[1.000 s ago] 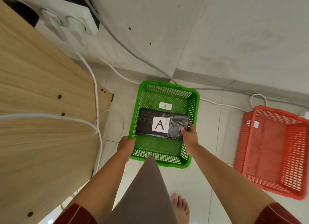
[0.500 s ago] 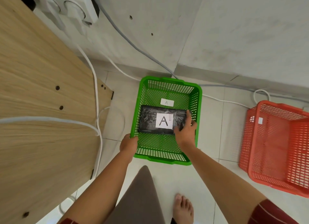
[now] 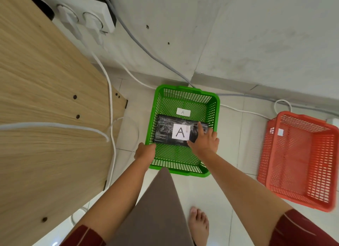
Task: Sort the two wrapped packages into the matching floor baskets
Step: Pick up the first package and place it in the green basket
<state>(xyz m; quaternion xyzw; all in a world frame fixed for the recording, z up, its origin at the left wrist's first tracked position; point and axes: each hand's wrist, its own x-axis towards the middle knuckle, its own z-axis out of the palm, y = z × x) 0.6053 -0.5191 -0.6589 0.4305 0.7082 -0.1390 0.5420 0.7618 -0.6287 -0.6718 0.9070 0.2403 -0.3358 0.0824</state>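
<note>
Dark red sleeves (image 3: 300, 229), brown garment (image 3: 156, 209)

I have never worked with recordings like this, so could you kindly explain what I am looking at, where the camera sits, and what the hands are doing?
There is no machine here: a person wears a wide-angle camera on the head, looking down at their own arms, so this single view is theirs. On the tiled floor stand a green basket and a red basket. A black wrapped package with a white "A" label lies inside the green basket, which carries a small "A" tag of its own. The right hand rests on the package with spread fingers, not gripping it. The left hand holds the green basket's rim. A wooden tabletop fills the left side. The red basket looks empty.
</note>
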